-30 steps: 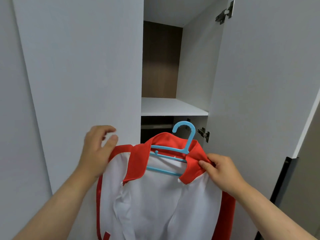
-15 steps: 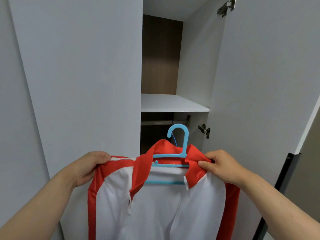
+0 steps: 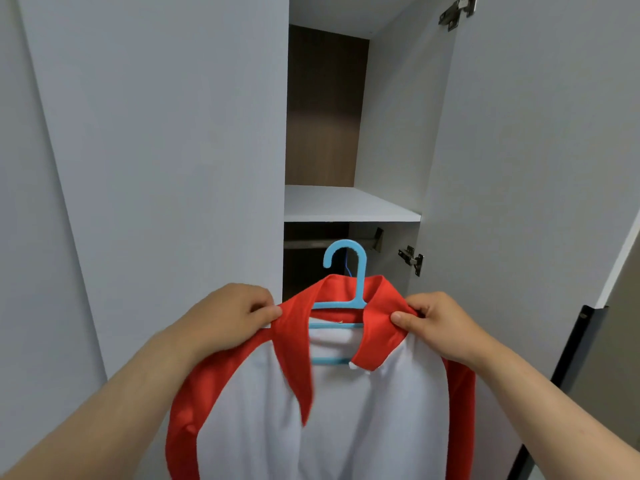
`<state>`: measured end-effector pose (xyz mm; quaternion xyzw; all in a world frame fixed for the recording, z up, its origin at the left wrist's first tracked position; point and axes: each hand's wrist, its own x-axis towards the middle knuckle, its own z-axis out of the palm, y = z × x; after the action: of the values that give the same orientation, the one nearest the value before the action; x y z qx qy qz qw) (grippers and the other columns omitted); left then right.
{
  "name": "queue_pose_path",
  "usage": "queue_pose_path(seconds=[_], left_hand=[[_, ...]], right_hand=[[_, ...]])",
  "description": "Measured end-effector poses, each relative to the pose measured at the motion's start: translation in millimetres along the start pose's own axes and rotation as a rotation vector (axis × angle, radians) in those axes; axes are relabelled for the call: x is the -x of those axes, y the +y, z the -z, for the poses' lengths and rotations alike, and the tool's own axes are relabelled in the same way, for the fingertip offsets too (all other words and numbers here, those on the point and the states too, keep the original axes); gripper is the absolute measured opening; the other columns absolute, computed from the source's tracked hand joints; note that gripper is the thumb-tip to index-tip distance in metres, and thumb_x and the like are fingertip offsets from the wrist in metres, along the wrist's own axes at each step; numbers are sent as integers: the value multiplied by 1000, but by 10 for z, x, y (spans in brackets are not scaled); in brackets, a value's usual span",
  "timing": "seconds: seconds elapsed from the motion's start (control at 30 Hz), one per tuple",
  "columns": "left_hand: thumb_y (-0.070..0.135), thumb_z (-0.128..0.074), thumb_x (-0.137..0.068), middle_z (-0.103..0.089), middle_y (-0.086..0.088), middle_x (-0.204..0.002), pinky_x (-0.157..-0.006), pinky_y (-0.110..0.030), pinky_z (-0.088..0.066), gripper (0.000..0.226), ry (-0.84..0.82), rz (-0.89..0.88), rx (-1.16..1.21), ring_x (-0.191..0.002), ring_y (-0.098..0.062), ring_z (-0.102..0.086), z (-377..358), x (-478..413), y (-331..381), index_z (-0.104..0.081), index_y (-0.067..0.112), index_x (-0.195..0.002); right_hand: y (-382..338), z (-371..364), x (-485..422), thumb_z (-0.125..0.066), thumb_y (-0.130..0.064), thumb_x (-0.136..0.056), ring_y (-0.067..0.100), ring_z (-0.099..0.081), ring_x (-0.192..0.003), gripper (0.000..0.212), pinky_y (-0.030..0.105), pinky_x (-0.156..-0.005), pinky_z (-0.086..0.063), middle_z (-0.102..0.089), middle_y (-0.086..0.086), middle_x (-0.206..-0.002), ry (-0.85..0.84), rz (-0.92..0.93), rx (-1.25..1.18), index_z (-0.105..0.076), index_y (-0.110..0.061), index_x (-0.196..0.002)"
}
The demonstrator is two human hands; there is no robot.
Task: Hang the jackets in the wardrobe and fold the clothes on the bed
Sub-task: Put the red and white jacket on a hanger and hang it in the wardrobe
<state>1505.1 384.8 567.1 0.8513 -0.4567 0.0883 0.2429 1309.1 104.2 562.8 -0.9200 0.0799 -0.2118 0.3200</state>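
The jacket (image 3: 329,410), white with red sleeves and collar, sits on a blue hanger (image 3: 349,299) and is held up in front of the open wardrobe (image 3: 325,105). It is not yet hung. The left hand (image 3: 228,317) pinches the red cloth at one side of the collar, thumb and fingers clamped on the fabric. The right hand (image 3: 440,323) pinches the other side of the collar in the same way. Neither hand appears to grip the hanger itself; the cloth carries it.

The step in hand looks to be getting the hook over the rail (image 3: 301,243), which runs just under the white shelf (image 3: 346,204). The hook stands upright and reaches about level with the rail in this view; how far it is in front of it cannot be told.

To do this well, the hook needs to rise above the rail, go in, then come down onto it. There is little room between rail and shelf, so the lift should be small and level. Holding only the cloth lets the hanger swing or slip out of the shoulders, so one hand would do better on the hanger's neck while the other steadies the jacket. The opening is narrow, with the open door (image 3: 536,168) and its hinge (image 3: 411,259) close on the right, so the shoulders may have to turn a little to pass without snagging.
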Motion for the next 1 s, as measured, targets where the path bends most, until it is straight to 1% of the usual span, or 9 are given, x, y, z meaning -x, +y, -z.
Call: queue_pose_path(seconds=[0.07, 0.2, 0.3, 0.4, 0.53, 0.63, 0.7, 0.83, 1.0], left_hand=[[44, -48, -99, -62, 8, -81, -70, -30, -42, 29, 19, -22, -93, -81, -14, -59, -146, -13, 47, -51, 28, -76], [52, -30, -100, -46, 11, -72, -64, -31, -35, 32, 143, -106, -107, -75, -18, -56, -332, 5, 55, -39, 31, -77], [62, -19, -89, -45, 11, -63, -56, -28, -30, 41, 194, -149, -86, -62, -13, -48, -389, -26, 147, -34, 31, -66], [60, -26, -90, -47, 9, -57, -51, -18, -24, 42, 279, -164, -66, -56, -9, -44, -420, -81, 224, -34, 32, -60], [39, -46, -100, -54, 7, -62, -53, -22, -32, 36, 320, -81, 137, -60, -12, -52, -548, -171, 371, -49, 27, -66], [39, -41, -101, -52, 6, -65, -54, -19, -33, 35, 310, 29, 285, -62, -12, -53, -663, -229, 576, -45, 29, -68], [48, -40, -98, -54, 6, -67, -55, -22, -37, 35, 243, 18, 366, -64, -13, -55, -734, -262, 600, -48, 27, -71], [62, -54, -73, -63, 16, -79, -68, -28, -48, 29, -243, -241, 356, -76, -2, -59, -872, -252, 529, -60, 33, -73], [61, -49, -76, -57, 13, -70, -64, -33, -43, 32, -155, -405, 201, -72, -6, -54, -1169, -311, 709, -51, 30, -68]], right_hand=[[-7, -7, -5, -65, -19, -95, 9, -53, -65, 29, 37, -63, -46, -66, 17, -72, 60, -14, 7, -66, -4, -71], [-88, -7, 16, -60, -31, -97, 0, -57, -58, 32, 21, -61, -44, -66, -14, -64, 128, -19, 76, -66, -32, -66], [-165, -139, 15, -56, -37, -98, 12, -61, -67, 31, 31, -66, -47, -67, -5, -71, 150, 29, 125, -64, -20, -73], [-153, -207, 35, -55, -35, -99, 12, -54, -62, 32, 39, -65, -47, -60, -6, -66, 225, 20, 106, -59, -17, -73], [-96, -282, 111, -55, -36, -98, 6, -44, -56, 37, 33, -58, -40, -50, -15, -58, 249, -49, 138, -48, -22, -65], [-62, -347, 183, -56, -37, -97, 8, -37, -52, 41, 33, -55, -35, -42, -11, -52, 308, -80, 170, -42, -17, -64], [-36, -342, 262, -57, -34, -97, 8, -35, -52, 42, 35, -56, -34, -38, -8, -51, 337, -106, 181, -41, -15, -64], [23, -308, 550, -57, -34, -98, 13, -38, -54, 43, 42, -58, -39, -38, -7, -53, 361, -211, 251, -44, -10, -65], [16, -113, 1022, -62, -32, -96, 8, -39, -53, 40, 23, -54, -32, -43, -10, -52, 322, -285, 261, -44, -19, -62]])
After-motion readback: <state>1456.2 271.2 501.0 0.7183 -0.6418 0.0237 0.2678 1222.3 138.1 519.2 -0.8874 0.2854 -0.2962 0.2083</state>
